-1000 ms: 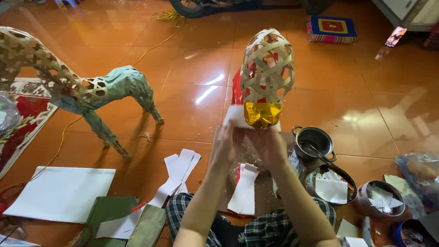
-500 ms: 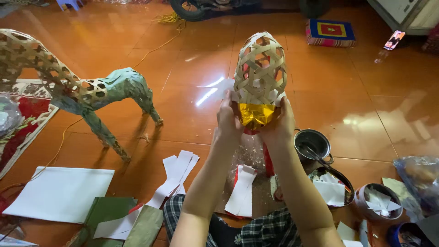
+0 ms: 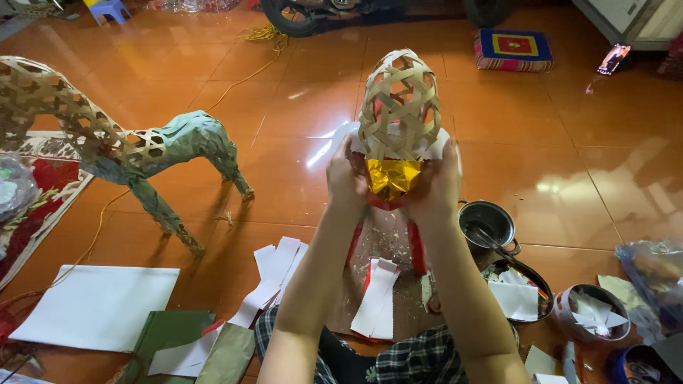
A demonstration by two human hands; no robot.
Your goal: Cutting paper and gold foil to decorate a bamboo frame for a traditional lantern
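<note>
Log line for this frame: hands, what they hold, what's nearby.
left hand: holds woven bamboo frame | right hand: same frame, at gold foil | nearby: metal pot, white paper strips

Bare forearms, no sleeves (hands ringless), dark plaid trousers below.

It was a home floor used as a craft workshop. A woven bamboo animal frame stood on glossy orange tiles. Cut white paper strips and a small steel pot lay around.
</note>
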